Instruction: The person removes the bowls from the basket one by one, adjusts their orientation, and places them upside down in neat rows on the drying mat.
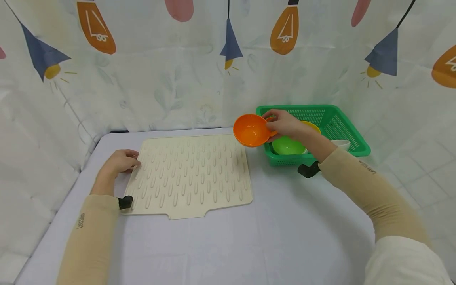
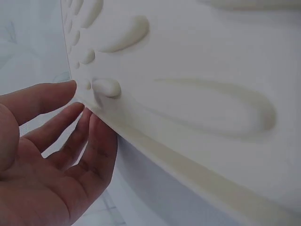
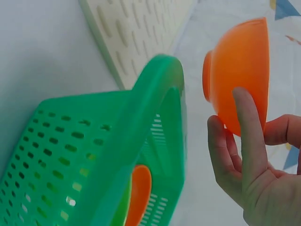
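Observation:
In the right hand (image 1: 283, 123) is an orange bowl (image 1: 250, 130), pinched at its right side with the thumb and fingers. The bowl is in the air between the mat and the basket, its hollow facing the head camera. From the right wrist view, the bowl (image 3: 242, 70) is seen side-on, with its foot to the left. A cream ribbed drying mat (image 1: 190, 174) lies on the table. At its left edge is the left hand (image 1: 121, 161), touching the rim with loosely extended fingers (image 2: 101, 141), as the left wrist view shows.
A green perforated basket (image 1: 336, 122) stands at the back right. It holds a green bowl (image 1: 287, 145), a yellow bowl (image 1: 310, 126), a white bowl (image 1: 342, 144) and an orange piece (image 3: 140, 193). A patterned curtain (image 1: 199, 79) hangs behind the table (image 1: 228, 245).

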`<state>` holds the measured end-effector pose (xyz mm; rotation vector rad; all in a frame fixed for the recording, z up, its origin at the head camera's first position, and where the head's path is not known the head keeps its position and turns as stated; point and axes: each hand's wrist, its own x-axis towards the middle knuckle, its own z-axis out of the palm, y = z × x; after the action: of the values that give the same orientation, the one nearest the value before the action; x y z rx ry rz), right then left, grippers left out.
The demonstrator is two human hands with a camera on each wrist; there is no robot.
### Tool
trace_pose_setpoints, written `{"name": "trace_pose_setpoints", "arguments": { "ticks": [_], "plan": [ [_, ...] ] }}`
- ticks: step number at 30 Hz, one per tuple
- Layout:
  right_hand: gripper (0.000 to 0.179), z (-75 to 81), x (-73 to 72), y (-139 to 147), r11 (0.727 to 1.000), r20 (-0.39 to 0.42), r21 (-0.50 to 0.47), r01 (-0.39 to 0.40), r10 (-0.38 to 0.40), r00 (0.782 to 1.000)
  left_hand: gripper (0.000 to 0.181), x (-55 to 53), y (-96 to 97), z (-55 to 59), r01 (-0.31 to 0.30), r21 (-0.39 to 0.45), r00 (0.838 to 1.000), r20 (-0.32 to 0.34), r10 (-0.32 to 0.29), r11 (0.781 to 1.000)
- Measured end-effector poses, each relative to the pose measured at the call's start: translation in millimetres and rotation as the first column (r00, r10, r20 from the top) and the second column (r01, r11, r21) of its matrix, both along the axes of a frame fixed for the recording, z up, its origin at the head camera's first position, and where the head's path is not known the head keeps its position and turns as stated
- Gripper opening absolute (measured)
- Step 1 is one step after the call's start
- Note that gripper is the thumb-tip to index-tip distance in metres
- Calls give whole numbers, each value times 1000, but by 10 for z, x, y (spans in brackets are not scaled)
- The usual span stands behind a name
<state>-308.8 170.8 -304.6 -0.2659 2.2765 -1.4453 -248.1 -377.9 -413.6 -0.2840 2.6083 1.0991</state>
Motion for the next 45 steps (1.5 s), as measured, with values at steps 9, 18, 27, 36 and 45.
{"name": "trace_pose_setpoints", "arguments": {
  "ticks": [9, 18, 27, 36, 45],
  "plan": [
    [42, -102, 56, -211, 1000, 20, 3, -16, 16, 1000, 60, 20, 324, 133, 52, -126, 988, -141, -69, 991],
    [41, -204, 87, -360, 999, 61, -4, -39, 39, 997, 63, -40, 972, 302, 139, 86, 978, -166, -123, 987],
    [43, -288, 157, -489, 999, 73, -23, -47, 49, 996, 65, -29, 1486, 301, 176, 462, 984, -91, -151, 869],
    [42, -402, 187, -610, 997, 125, -53, -63, 69, 990, 69, 32, 1914, 352, 145, 704, 983, -24, -181, 695],
    [40, -473, 247, -690, 995, 162, -59, -76, 85, 983, 56, 83, 2148, 296, 164, 782, 966, -5, -258, 601]
  ]
}}
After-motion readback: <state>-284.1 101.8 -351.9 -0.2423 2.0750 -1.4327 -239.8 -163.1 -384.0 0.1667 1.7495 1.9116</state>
